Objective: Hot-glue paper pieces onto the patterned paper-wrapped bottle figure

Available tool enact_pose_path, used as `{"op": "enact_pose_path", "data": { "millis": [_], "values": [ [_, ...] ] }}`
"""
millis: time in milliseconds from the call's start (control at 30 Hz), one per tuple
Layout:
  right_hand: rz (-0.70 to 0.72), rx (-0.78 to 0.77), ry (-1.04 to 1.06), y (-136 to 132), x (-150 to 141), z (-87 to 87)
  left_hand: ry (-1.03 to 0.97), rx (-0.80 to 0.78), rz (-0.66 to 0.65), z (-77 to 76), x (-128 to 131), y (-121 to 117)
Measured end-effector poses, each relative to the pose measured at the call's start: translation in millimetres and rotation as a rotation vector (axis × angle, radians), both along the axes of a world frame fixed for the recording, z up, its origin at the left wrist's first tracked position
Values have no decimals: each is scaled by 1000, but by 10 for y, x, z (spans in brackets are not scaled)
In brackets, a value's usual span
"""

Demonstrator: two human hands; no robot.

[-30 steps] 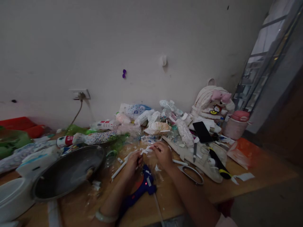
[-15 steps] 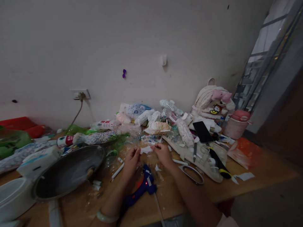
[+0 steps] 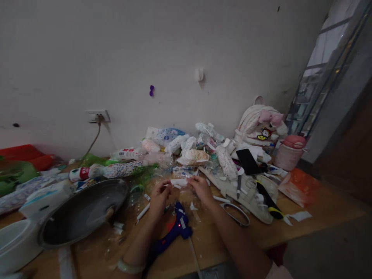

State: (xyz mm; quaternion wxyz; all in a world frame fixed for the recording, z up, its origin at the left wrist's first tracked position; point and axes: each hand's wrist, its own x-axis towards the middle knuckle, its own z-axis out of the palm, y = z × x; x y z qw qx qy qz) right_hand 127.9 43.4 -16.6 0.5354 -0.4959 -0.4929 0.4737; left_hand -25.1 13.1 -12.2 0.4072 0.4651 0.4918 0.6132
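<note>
A small white strip, perhaps paper or thin plastic, is stretched level between my two hands. My left hand pinches its left end between thumb and fingers. At the other end, my right hand is closed on it the same way. Just below and between my wrists lies a blue hot glue gun, its red light lit and a glue stick poking out of its back. A white pen-like stick rests by my left wrist. White scraps lie near the nozzle.
A dark pan stands left, beside a white bowl. Behind my hands is a heap of wrapped bundles. To the right lie a phone, a tape-like ring and a black-yellow cutter. A backpack leans on the wall.
The white strip now looks narrower and straighter between my fingers. My left hand has shifted slightly left and its fingers have turned a little. The glue gun has stayed put.
</note>
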Motion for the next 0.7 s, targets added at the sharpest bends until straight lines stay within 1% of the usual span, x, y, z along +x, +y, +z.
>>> {"op": "enact_pose_path", "data": {
  "millis": [200, 400, 500, 700],
  "values": [
    [44, -29, 16, -2, -7, 1, 21, 6, 8, 22, 30, 5],
    [53, 14, -8, -37, -8, 56, 10, -8, -16, 15, 21, 2],
    [42, 119, -73, -45, -4, 62, 6, -28, -29, 8, 18, 3],
    [38, 431, -293, -72, -11, 1, -26, -59, -6, 24, 23, 4]
  ]
}}
